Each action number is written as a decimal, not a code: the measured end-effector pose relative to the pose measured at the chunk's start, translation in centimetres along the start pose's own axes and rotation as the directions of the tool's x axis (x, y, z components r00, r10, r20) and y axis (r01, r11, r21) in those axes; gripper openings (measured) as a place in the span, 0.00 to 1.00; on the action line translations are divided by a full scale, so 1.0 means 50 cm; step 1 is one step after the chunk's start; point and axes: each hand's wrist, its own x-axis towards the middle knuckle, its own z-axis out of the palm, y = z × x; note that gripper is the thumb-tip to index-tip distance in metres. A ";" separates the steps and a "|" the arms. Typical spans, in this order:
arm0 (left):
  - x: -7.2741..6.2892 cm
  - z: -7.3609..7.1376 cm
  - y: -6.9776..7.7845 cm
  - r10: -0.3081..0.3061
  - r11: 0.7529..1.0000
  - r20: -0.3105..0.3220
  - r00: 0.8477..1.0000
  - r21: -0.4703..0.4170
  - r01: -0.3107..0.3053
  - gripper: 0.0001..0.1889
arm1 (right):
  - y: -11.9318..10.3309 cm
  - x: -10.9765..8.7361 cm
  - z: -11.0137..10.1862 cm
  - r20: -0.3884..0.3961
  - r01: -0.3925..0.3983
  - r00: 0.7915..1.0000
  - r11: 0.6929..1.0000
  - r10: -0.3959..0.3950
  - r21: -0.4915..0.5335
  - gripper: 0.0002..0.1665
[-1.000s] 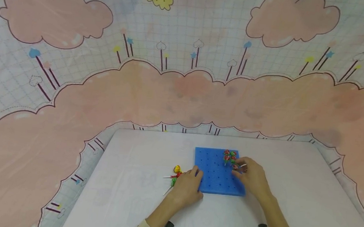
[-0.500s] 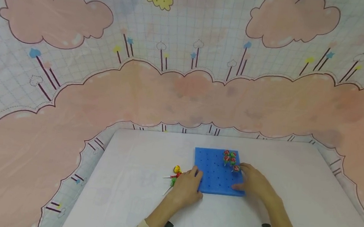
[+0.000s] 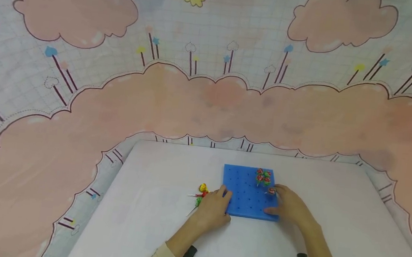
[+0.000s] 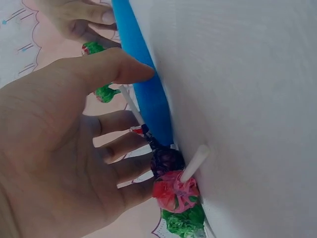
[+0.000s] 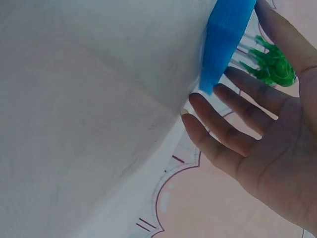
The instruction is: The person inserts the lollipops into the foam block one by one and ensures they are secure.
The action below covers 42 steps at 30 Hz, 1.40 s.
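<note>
Purple lollipop (image 4: pixel 166 160), left-wrist view only

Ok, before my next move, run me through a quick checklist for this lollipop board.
1. Blue board lying flat on the table: ok.
2. Left hand at the board's left edge: ok.
3. Right hand free of any lollipop: ok, fingers spread by the right edge.
4. Lollipop nearest the right hand firmly seated: cannot tell.
5. Loose lollipops fully in sight: not ok, the left hand partly hides them in the head view.
</note>
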 end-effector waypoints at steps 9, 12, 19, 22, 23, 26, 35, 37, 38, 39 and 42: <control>0.022 -0.032 -0.008 -0.010 0.998 0.114 0.993 -0.067 0.018 0.34 | 0.011 -0.006 0.004 -0.002 -0.017 1.000 1.000 0.017 -0.003 0.58; 0.027 -0.050 -0.027 -0.032 0.987 0.117 0.993 -0.153 0.050 0.34 | 0.012 -0.007 0.003 -0.002 -0.012 1.000 1.000 0.012 -0.004 0.57; 0.025 -0.084 -0.098 -0.120 0.937 0.069 0.990 -0.322 0.136 0.29 | 0.008 -0.005 0.004 0.010 -0.004 1.000 1.000 0.004 -0.013 0.57; 0.025 -0.090 -0.126 -0.195 0.932 0.029 0.980 -0.306 0.194 0.25 | 0.006 -0.003 0.003 0.018 -0.005 1.000 1.000 0.005 -0.010 0.56; 0.025 -0.090 -0.133 -0.223 0.929 0.021 0.975 -0.298 0.219 0.24 | 0.005 -0.002 0.002 0.021 -0.006 1.000 1.000 0.006 -0.008 0.56; 0.028 -0.083 -0.150 -0.292 0.923 0.027 0.956 -0.256 0.289 0.22 | 0.003 0.001 -0.001 0.030 -0.017 0.999 1.000 0.017 0.000 0.56; 0.041 -0.063 -0.160 -0.366 0.902 0.124 0.922 -0.198 0.385 0.22 | 0.004 0.005 -0.004 0.040 -0.028 0.999 1.000 0.028 -0.004 0.57; 0.045 -0.060 -0.160 -0.372 0.897 0.138 0.918 -0.201 0.394 0.22 | 0.006 0.005 -0.004 0.042 -0.027 0.999 1.000 0.027 -0.001 0.58; 0.047 -0.059 -0.160 -0.372 0.896 0.142 0.917 -0.203 0.395 0.22 | 0.006 0.005 -0.003 0.041 -0.029 0.999 1.000 0.029 0.003 0.58; 0.048 -0.057 -0.160 -0.371 0.895 0.146 0.917 -0.206 0.395 0.21 | 0.007 0.006 -0.003 0.041 -0.030 0.999 1.000 0.030 0.006 0.57; 0.053 -0.053 -0.162 -0.371 0.892 0.149 0.917 -0.215 0.396 0.21 | 0.007 0.005 -0.003 0.040 -0.027 0.999 1.000 0.027 0.002 0.57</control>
